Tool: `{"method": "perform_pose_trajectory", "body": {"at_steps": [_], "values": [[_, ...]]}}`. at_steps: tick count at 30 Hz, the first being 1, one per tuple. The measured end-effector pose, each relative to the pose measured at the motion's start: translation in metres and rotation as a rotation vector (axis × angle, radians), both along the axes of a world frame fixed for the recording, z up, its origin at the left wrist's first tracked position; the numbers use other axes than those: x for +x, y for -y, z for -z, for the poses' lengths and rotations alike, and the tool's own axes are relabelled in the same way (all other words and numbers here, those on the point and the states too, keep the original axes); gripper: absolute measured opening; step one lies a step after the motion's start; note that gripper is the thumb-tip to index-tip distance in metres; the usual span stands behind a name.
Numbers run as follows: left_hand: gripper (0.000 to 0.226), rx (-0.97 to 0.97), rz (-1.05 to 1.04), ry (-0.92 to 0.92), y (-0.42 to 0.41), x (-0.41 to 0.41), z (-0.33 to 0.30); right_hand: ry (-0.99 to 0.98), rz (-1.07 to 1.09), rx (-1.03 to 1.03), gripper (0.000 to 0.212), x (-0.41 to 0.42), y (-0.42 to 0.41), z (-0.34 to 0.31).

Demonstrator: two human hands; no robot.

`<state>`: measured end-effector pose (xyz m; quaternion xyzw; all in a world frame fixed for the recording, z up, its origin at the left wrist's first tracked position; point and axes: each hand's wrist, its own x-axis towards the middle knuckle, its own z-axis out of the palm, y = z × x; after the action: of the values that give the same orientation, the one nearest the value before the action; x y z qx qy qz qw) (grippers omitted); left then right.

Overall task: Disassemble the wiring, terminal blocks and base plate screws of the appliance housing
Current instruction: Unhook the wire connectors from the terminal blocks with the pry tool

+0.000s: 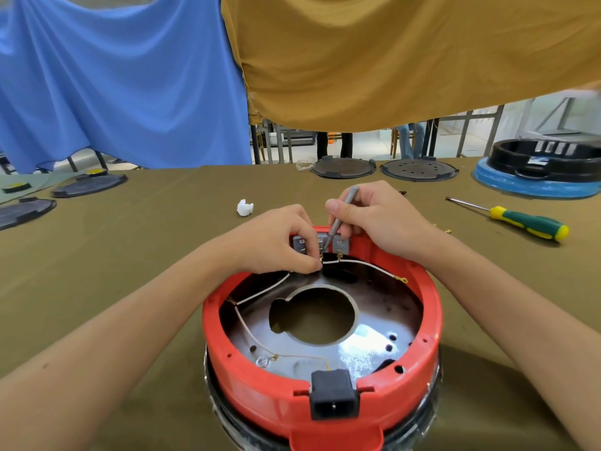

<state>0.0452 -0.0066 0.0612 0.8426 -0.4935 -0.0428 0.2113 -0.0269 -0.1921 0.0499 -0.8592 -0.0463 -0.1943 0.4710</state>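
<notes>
**Wire lug coming off the terminal block**

Red housing (322, 323) sits upturned on the table. At its far rim, left hand (276, 239) pinches the white wire (364, 262) lug; right hand (374, 216) grips a slim metal tool (340, 218), tip on the terminal block (320, 244). Next, probably: free the lug, pull it clear. No legible writing.

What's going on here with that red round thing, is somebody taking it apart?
Yes. A person is working on the open red appliance housing, which sits on an olive-covered table. The right hand holds a slim metal tool down at the terminal blocks on the far rim, while the left hand pinches a white wire connector there. The wiring is still in place inside. A green and yellow screwdriver lies unused to the right.
</notes>
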Motion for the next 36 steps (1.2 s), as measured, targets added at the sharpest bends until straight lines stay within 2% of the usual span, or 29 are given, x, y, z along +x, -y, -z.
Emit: {"method": "perform_pose_trajectory", "body": {"at_steps": [6,10,14,20,23,31,36], "values": [[0.008,0.004,-0.007,-0.016,0.0,-0.001,-0.001,-0.051,-0.016,-0.092,0.034,-0.001,-0.002,0.0],[0.009,-0.002,-0.023,-0.019,0.0,-0.001,0.0,0.038,0.001,0.003,0.029,-0.005,0.001,0.003],[0.009,-0.038,-0.057,-0.015,0.001,0.0,0.0,0.069,-0.015,-0.005,0.026,-0.005,0.001,0.004],[0.009,-0.186,-0.122,-0.174,-0.001,0.002,0.001,0.041,-0.066,0.015,0.029,-0.006,0.0,0.004],[0.02,-0.203,-0.126,-0.23,-0.004,0.0,0.001,0.081,-0.052,0.07,0.026,-0.006,0.001,0.004],[0.022,-0.189,-0.107,-0.183,-0.005,0.002,0.002,0.166,0.023,0.109,0.028,-0.009,0.001,0.003],[0.023,-0.142,-0.087,-0.18,-0.006,0.002,-0.003,0.151,-0.015,0.162,0.024,-0.014,0.004,0.003]]}}
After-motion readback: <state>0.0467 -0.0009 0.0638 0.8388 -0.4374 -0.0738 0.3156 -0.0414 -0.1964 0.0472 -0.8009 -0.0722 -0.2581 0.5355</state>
